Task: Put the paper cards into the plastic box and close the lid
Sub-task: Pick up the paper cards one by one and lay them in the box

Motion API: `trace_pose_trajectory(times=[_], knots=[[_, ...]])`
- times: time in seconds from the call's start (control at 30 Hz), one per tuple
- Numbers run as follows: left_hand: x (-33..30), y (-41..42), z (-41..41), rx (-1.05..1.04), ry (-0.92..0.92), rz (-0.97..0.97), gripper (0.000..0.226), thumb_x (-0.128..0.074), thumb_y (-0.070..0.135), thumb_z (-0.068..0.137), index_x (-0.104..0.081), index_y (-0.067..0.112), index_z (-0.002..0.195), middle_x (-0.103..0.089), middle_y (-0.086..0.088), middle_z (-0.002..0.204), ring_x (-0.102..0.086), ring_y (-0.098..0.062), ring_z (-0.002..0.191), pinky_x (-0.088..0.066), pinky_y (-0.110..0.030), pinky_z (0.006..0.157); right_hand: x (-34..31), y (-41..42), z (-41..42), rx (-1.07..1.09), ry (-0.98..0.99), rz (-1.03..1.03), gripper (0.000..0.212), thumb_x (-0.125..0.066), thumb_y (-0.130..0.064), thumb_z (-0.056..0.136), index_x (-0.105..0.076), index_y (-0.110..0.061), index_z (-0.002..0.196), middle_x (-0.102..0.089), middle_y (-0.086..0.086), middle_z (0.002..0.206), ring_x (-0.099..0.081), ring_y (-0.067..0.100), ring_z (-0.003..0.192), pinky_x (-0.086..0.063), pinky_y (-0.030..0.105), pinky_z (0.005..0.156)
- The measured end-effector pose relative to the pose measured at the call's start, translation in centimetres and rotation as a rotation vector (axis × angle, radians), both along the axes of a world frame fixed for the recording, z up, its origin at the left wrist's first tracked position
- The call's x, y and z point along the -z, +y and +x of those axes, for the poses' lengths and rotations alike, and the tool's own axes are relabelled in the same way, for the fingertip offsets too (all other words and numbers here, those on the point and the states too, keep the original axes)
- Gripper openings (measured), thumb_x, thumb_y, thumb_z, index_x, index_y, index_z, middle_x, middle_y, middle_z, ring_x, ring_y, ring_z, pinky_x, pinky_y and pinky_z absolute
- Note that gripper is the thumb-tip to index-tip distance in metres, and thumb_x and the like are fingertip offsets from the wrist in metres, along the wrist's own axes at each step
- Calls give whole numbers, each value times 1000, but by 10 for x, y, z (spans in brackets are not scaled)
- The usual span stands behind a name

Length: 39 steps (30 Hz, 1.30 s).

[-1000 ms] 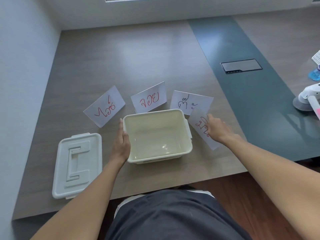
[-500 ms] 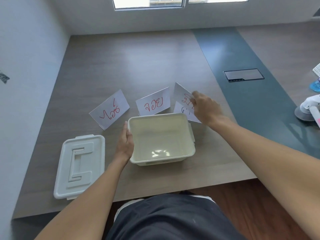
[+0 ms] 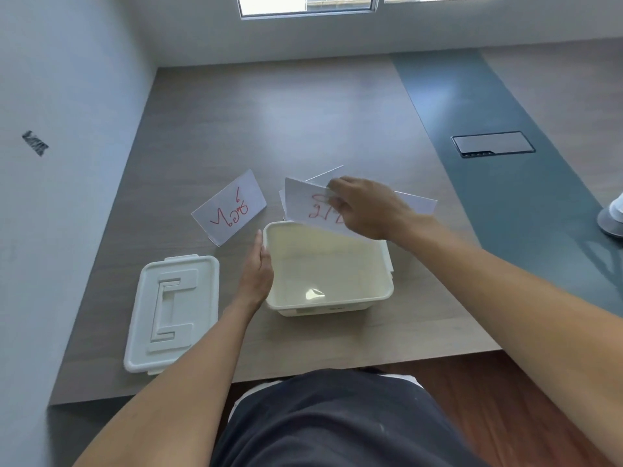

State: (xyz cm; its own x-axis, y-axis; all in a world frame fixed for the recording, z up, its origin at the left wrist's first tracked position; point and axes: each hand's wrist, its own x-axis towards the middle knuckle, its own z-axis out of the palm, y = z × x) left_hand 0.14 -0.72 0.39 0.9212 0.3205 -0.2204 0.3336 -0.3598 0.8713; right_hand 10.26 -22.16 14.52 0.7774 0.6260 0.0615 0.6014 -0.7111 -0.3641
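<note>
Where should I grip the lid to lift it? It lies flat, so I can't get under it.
Likely by its long edges: the lid lies flat left of the box, its handle folded into the recess. Come from above, pinching the overhanging rim, or hook a short-end tab.

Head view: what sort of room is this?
Probably an office or meeting room: a long wood-look table with a dark centre strip, a flush cable hatch, and a window behind.

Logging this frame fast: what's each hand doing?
Left hand: open, flat against the plastic box.
Right hand: closed on paper cards.
</note>
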Motion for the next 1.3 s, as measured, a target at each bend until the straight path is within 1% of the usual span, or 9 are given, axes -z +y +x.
trace_pose_trajectory(times=[0.07, 0.27, 0.37, 0.53, 0.7, 0.97, 1.07, 1.13, 1.3], knots=[[2, 1, 0, -9, 9, -17, 53, -21, 28, 107, -16, 18, 160, -19, 2, 166, -17, -12, 152, -14, -30, 123, 7, -2, -7, -28, 51, -22, 13, -45, -22, 99, -42, -24, 86, -59, -3, 94, -58, 32, 88, -45, 38, 68], [4, -6, 4, -72, -19, -106, 50, -21, 30, 108, -27, 20, 156, -34, -1, 160, -29, -17, 148, -24, -43, 121, 46, -10, -32, -109, 140, -94, 11, -46, -22, 100, -54, -15, 99, -61, -1, 99, -60, 28, 95, -37, 33, 70], [5, -7, 5, -83, -3, -89, 49, -21, 33, 108, -28, 26, 156, -35, 2, 160, -31, -16, 147, -23, -36, 120, 68, -14, -48, -102, 290, -145, 17, -43, -24, 103, -56, -14, 104, -56, 0, 98, -58, 29, 101, -35, 32, 74], [7, -8, 6, -93, -18, -65, 49, -21, 30, 108, -27, 25, 157, -31, 4, 162, -27, -14, 149, -20, -29, 119, 91, -13, -70, -125, 449, -265, 35, -35, -35, 105, -61, -19, 123, -60, 2, 120, -57, 27, 115, -45, 39, 96], [8, -9, 6, -96, -33, -69, 49, -21, 30, 109, -26, 23, 157, -30, 3, 162, -26, -13, 149, -20, -24, 117, 98, -10, -73, -98, 586, -257, 50, -34, -51, 102, -67, -13, 97, -62, 3, 105, -59, 23, 95, -46, 37, 89], [7, -10, 4, -93, -43, -103, 48, -21, 32, 109, -27, 28, 156, -32, 9, 160, -28, -7, 146, -19, -20, 112, 78, -23, -18, 210, 129, 211, 30, -50, -26, 102, -69, -5, 91, -62, 8, 91, -59, 24, 73, -50, 37, 70], [7, -12, 4, -108, -48, -71, 48, -21, 31, 109, -26, 27, 157, -29, 9, 162, -25, -7, 148, -17, -19, 113, 78, -40, 20, 405, 66, 291, 26, -52, -20, 100, -70, -3, 94, -62, 14, 99, -63, 30, 88, -50, 38, 80], [6, -14, 4, -106, -59, -71, 48, -21, 29, 109, -25, 27, 157, -27, 9, 163, -23, -7, 149, -16, -19, 114, 84, -54, 43, 526, -1, 205, 26, -52, -20, 98, -69, -4, 108, -60, 17, 113, -57, 36, 108, -44, 40, 93], [4, -20, 4, -65, -68, -87, 49, -21, 30, 109, -24, 29, 157, -24, 11, 164, -20, 2, 146, -14, -19, 115, 104, -101, 73, 721, 148, -220, 61, -48, -36, 99, -27, -15, 152, -20, 17, 160, -19, 36, 147, -17, 49, 117]])
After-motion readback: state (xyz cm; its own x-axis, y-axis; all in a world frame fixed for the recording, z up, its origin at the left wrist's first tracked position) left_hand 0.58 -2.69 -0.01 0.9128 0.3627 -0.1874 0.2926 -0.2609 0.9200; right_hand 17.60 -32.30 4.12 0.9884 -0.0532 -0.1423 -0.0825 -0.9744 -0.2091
